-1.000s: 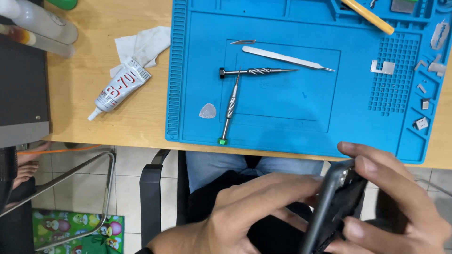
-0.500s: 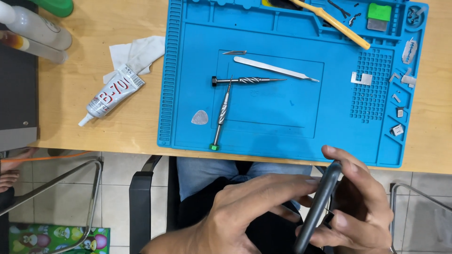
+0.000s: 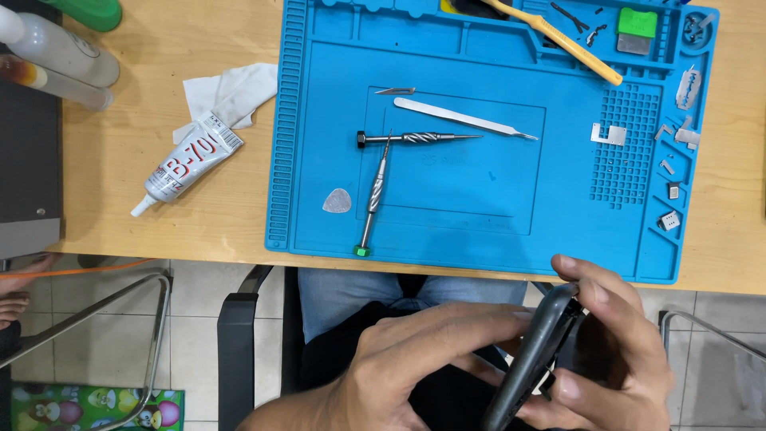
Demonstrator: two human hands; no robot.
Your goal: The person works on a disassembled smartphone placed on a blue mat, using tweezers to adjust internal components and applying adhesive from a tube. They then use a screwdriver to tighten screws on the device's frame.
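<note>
Left hand (image 3: pixel 399 363) and right hand (image 3: pixel 618 351) each grip the dark phone (image 3: pixel 531 359) edge-on

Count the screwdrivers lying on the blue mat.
2. One screwdriver lies level across the middle of the blue mat; the green-capped screwdriver runs down from it towards the near edge. Their ends meet.

Small electronics repair bench: wooden table (image 3: pixel 199 215) with a blue repair mat (image 3: pixel 479 215) holding two precision screwdrivers (image 3: pixel 415 138), tweezers (image 3: pixel 463 118), a pick (image 3: pixel 337 201), tiny metal parts (image 3: pixel 674 136) in its side compartments, plus a glue tube (image 3: pixel 187 164) and bottles (image 3: pixel 56 60) beside it.
</note>
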